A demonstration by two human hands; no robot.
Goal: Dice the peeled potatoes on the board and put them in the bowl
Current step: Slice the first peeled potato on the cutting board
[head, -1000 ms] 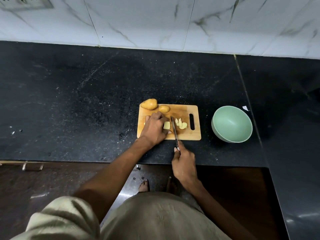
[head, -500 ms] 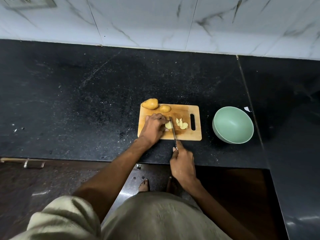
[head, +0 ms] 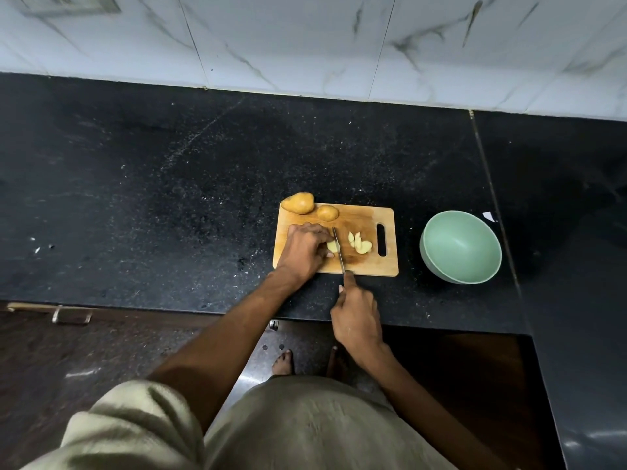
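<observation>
Wooden board (head: 368, 262) near the front edge of the black stone desk (head: 169, 198), where we see the dicing only partly done. Our left hand (head: 305, 249) curls over a pale potato piece (head: 332, 246), fingers bent round it to pin it to the wood. Our right hand (head: 354, 317) is wrapped round the handle of a knife (head: 337, 247), forefinger laid along the spine, the blade standing down against the piece's right side. A small heap of cut slices (head: 359, 241) lies just right of the blade, toward the board's handle slot. Two whole potatoes (head: 298, 202) sit at the board's far left corner, the larger overhanging the edge, the smaller touching it; whether they are peeled we cannot tell, though they look darker than the cut flesh. The green bowl (head: 437, 266) stands on the desk to the right of the board, apart from it, and holds nothing. We judge the task to be early: one potato part-cut, its slices not yet cubes, two untouched, and no transfer to the bowl made.
</observation>
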